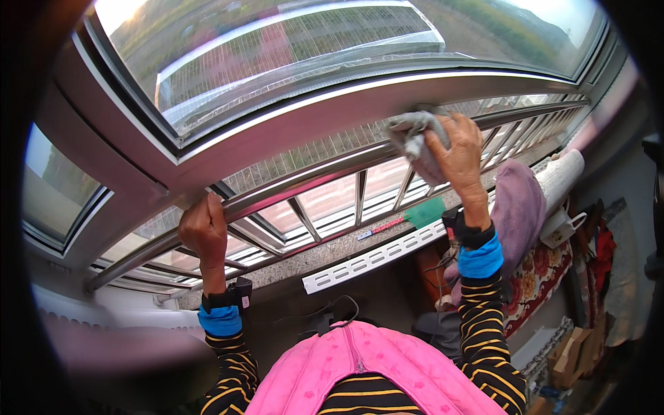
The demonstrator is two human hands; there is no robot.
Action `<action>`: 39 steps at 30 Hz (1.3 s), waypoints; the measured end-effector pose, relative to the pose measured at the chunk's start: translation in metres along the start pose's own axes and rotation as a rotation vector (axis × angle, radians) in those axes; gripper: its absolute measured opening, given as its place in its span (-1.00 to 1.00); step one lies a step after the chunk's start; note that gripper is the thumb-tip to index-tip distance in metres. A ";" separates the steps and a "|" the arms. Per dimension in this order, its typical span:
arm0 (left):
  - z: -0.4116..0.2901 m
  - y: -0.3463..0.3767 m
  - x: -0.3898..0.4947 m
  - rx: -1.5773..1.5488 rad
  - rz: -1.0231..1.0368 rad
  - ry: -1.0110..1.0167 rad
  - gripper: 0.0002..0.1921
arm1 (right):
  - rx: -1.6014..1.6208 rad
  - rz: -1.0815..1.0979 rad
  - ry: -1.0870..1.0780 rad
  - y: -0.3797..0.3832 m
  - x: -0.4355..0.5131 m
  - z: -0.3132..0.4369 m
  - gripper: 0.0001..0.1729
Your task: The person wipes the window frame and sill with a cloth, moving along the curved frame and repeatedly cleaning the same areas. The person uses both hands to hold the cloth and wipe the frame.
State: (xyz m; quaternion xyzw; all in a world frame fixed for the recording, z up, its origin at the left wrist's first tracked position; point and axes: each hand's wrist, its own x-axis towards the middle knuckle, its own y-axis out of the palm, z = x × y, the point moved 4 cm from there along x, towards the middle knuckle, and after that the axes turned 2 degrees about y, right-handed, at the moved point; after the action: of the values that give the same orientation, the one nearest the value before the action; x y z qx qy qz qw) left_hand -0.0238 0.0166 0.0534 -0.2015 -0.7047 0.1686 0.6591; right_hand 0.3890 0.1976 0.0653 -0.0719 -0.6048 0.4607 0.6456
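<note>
My left hand (203,228) is closed around the round metal handrail (306,174) of the window railing, near its left part. My right hand (456,153) holds a bunched grey cloth (423,148) against or just in front of the lower window frame (321,116), above the rail; whether it touches cannot be told. Upright metal bars (360,197) stand below the handrail. Behind the frame, the window glass (498,36) shows a wire rack and hills outside.
A green fly swatter (425,211) with a red handle lies on the granite sill (282,270). A white slotted radiator top (373,255) runs along it. To the right are a purple cloth (519,207), a white roll (560,174), a floral cloth (539,285) and a cardboard box (570,358).
</note>
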 end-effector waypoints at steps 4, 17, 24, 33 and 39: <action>0.000 0.000 0.000 -0.009 -0.010 -0.019 -0.71 | 0.051 0.046 -0.164 0.005 -0.009 0.067 -0.51; -0.001 -0.001 0.000 -0.017 -0.024 -0.059 -0.74 | 0.248 0.261 -0.516 0.044 -0.034 0.247 -0.03; 0.002 -0.002 -0.001 0.019 -0.024 -0.041 -0.78 | 0.134 0.187 -0.542 0.058 -0.035 0.284 -0.07; 0.002 -0.005 -0.004 0.000 -0.001 -0.046 -0.74 | 0.389 0.202 -0.537 0.046 -0.028 0.251 -0.17; 0.002 -0.004 -0.003 0.001 -0.044 0.000 -0.76 | 0.339 0.216 -0.495 0.032 -0.016 0.198 -0.15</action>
State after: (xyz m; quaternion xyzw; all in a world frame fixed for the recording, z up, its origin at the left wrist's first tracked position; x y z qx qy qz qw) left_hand -0.0259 0.0116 0.0528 -0.1857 -0.7091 0.1543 0.6625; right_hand 0.2075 0.1127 0.0842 0.0870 -0.6469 0.6244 0.4290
